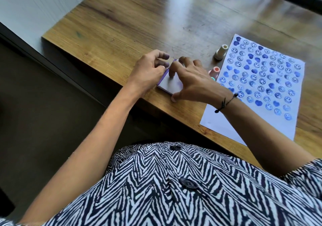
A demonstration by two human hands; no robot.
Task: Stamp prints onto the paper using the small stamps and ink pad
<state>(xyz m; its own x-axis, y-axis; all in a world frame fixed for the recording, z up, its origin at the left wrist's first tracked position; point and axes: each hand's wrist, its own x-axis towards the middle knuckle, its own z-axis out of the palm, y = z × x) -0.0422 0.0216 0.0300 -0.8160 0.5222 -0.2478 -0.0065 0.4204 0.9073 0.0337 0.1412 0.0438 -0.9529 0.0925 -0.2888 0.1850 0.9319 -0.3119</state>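
Note:
The ink pad (171, 84), a flat square case with a purple edge and a pale lid, lies near the table's front edge. My left hand (150, 68) grips its left side. My right hand (190, 79) rests over the lid, fingers on top and thumb at the near corner. To the right lies the white paper (217, 124), covered with several blue smiley and heart prints. A cream stamp (221, 51) stands upright by the paper's left edge. A pink stamp (214, 71) stands closer to me, and a green stamp (213, 78) peeks out behind my right hand.
The wooden table (139, 21) runs away to the upper right, with its left edge near the ink pad. A dark floor lies to the left. My patterned shirt fills the bottom of the view.

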